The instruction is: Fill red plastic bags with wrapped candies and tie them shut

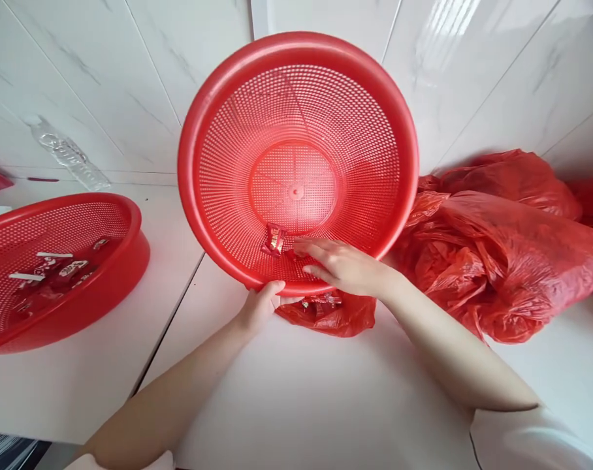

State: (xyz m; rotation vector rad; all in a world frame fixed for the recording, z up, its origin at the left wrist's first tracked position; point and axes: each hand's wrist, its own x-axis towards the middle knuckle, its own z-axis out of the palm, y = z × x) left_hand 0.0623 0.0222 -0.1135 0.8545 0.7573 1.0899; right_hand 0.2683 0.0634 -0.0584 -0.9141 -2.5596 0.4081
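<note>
A large red plastic mesh basket [296,49] is tipped so that its opening faces me. My left hand [260,307] grips its near rim, thumb over the edge and fingers hidden beneath. Inside the basket is my right hand [343,262], its fingers stretched out and the thumb apart. A small red wrapped packet with gold print [275,239] lies on the inner wall just left of those fingertips. Something dark red, partly covered, shows under the fingers. Below the rim sits an open red plastic bag [343,321] with small red wrapped packets in it.
On the left, a second red mesh basket [130,261] holds red packets and white strips. A clear plastic bottle [71,153] lies by the tiled wall. Filled red plastic bags [522,241] are piled at right. The white table [326,405] has a dark seam at left.
</note>
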